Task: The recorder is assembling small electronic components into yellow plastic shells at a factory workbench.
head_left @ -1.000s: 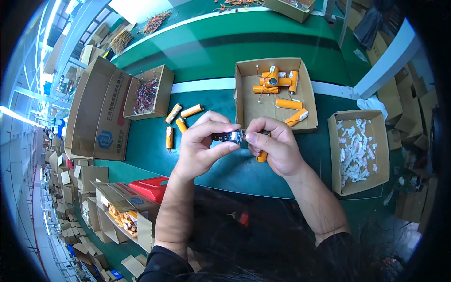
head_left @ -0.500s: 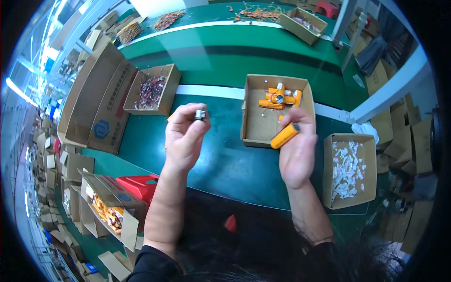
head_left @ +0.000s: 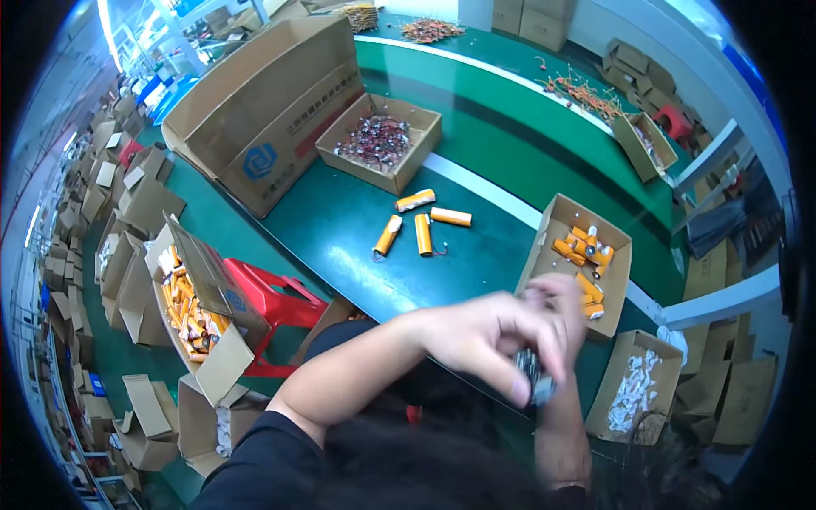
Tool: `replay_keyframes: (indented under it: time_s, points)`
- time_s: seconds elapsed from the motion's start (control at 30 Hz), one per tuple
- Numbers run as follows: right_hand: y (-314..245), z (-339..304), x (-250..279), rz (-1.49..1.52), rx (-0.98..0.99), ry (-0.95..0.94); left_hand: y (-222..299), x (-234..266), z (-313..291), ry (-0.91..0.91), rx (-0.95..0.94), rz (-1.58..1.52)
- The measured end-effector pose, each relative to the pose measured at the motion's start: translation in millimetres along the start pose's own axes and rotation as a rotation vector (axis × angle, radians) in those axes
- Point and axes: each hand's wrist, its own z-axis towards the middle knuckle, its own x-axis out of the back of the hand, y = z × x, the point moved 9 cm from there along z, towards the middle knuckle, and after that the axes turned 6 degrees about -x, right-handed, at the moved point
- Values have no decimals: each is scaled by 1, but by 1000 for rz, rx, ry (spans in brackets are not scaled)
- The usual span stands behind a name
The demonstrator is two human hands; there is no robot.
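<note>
My left hand [head_left: 476, 336] reaches across to the right, its fingers closed on a small dark part with a shiny end [head_left: 535, 378]. Right against it, partly hidden behind, is my right hand [head_left: 563, 310], blurred, with its fingers curled. Whatever it holds is covered. Beyond the hands, a shallow cardboard box [head_left: 534, 246] contains several orange cylindrical batteries [head_left: 586, 249]. More orange batteries [head_left: 423, 235] lie on the green table, some with a thin wire at the end.
An open box of small wired parts [head_left: 374, 143] stands at the back beside a tall carton [head_left: 263, 110]. At right is a box of white scraps [head_left: 636, 391]. A carton of orange batteries [head_left: 189, 314] and a red stool [head_left: 276, 297] are at left.
The view has turned left. My left hand has crossed to the right and now meets my right hand. The orange battery seen in my right hand is out of sight.
</note>
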Motion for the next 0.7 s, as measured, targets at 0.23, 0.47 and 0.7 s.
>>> replay_keyframes:
  time_s: [0.23,0.47,0.7]
  points:
    - [-46,6,-155,-292,90,-423,-17,-21,-14,-216,175,-42]
    - [4,50,-179,-696,-113,-308,-10,4,-14,22,213,-268]
    - [-64,24,-74,50,388,-85,42,61,-21,242,-192,27]
